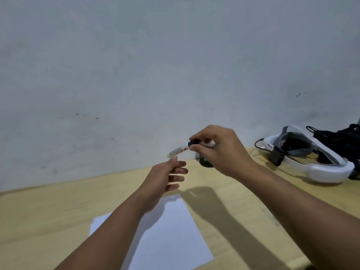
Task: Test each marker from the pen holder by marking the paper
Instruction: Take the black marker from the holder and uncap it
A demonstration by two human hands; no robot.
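Marker: white barrel with a dark cap, held level in mid-air at centre frame, above the table's far edge; cap end in the right hand, bare end pointing left.
Right hand: fingers pinched tight on the marker's cap end.
Left hand: fingers loosely spread, holding nothing; index fingertip just beside the marker's free end.
Pen holder: dark, mostly hidden behind the right hand; contents not clear.
Paper: white sheet on the wooden table, lower centre, no marks visible.
Risk: uncapping needs both hands pulling; a loose left grasp could let the barrel slip and drop; the right wrist could knock the holder.
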